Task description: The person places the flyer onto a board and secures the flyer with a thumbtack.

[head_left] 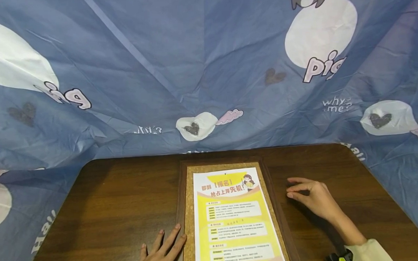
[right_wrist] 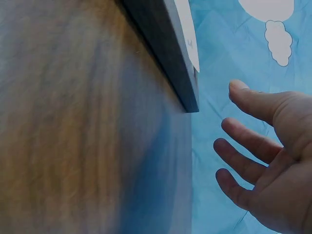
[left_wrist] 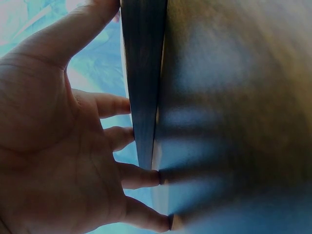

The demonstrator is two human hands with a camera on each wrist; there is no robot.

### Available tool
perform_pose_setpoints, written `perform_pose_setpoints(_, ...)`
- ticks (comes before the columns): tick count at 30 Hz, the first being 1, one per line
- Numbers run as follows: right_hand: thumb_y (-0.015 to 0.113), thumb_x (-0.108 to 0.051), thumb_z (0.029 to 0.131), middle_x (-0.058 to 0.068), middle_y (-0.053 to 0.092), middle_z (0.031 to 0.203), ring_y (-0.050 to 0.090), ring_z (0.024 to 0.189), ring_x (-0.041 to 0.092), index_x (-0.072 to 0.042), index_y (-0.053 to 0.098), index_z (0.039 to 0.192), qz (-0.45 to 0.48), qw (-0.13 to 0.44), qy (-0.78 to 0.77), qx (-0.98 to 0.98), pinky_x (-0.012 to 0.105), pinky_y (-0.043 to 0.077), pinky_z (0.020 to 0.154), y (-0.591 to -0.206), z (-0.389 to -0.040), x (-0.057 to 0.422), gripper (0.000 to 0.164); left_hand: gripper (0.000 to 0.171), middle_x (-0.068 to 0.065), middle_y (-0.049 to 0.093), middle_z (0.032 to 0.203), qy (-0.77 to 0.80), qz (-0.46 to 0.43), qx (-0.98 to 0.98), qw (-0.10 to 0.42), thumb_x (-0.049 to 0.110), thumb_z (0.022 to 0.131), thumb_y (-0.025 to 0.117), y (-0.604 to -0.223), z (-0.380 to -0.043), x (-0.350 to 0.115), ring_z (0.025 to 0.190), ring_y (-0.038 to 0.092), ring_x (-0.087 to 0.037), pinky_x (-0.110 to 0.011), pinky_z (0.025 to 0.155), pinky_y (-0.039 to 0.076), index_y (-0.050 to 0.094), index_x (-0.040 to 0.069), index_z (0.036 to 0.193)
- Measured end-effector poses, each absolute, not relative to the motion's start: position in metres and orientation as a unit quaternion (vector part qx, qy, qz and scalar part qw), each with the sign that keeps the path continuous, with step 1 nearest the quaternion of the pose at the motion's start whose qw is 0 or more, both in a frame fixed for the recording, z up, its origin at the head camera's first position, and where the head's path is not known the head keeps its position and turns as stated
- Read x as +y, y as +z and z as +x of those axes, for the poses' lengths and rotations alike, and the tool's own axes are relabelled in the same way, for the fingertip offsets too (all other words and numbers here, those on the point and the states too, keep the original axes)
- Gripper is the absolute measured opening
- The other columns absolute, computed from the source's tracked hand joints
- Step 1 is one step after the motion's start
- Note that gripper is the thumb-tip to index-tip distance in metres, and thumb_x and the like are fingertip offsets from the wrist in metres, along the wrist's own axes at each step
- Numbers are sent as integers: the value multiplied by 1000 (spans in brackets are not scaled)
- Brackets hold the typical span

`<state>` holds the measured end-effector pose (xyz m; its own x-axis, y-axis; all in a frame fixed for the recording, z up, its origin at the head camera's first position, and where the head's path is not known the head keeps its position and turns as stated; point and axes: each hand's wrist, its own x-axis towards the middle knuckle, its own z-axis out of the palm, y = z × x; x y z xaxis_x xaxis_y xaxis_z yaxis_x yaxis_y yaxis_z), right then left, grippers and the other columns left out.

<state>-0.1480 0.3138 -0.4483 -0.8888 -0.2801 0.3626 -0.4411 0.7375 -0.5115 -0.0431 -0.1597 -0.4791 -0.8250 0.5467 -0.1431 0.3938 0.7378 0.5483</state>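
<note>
A cork board point(head_left: 190, 212) with a dark wooden frame lies on the table, its lower end cut off in the head view. On it is a yellow-and-white printed poster point(head_left: 234, 218), with a small dark pin point(head_left: 226, 173) at its top middle. My left hand point(head_left: 160, 252) has its fingers spread, the fingertips at the frame's left side. In the left wrist view that hand point(left_wrist: 58, 136) reaches along the frame's dark edge point(left_wrist: 141, 73). To the right of the board, my right hand point(head_left: 316, 199) hovers over the table with bent, separated fingers and nothing between them.
The brown wooden table point(head_left: 121, 202) has rounded far corners. Behind it hangs a blue printed cloth point(head_left: 150, 44), reaching down past the table's far edge and both sides. A dark strap device point(head_left: 339, 256) sits at the right wrist beside a pale sleeve point(head_left: 368, 251).
</note>
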Motion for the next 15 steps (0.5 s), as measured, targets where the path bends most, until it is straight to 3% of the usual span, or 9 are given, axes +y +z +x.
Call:
perform_pose_setpoints(9,83,-1,76,13,71,115,67,103,35,-6,81,90,214,130,315,-916,32,55,79,-440,-159,300,15,94,-3,4,165,251,249,923,155,67,85,62,-477,-42,-160,133,26,-62,-91,77,16,27,17,157)
perform_pose_setpoints(15,81,-2,78,16,70,116,66,104,37,-4,80,93,229,120,334,-907,47,55,79,-434,-167,287,15,97,-16,13,163,247,253,922,156,68,84,63,-475,-43,-159,133,25,-63,-91,76,16,25,17,158)
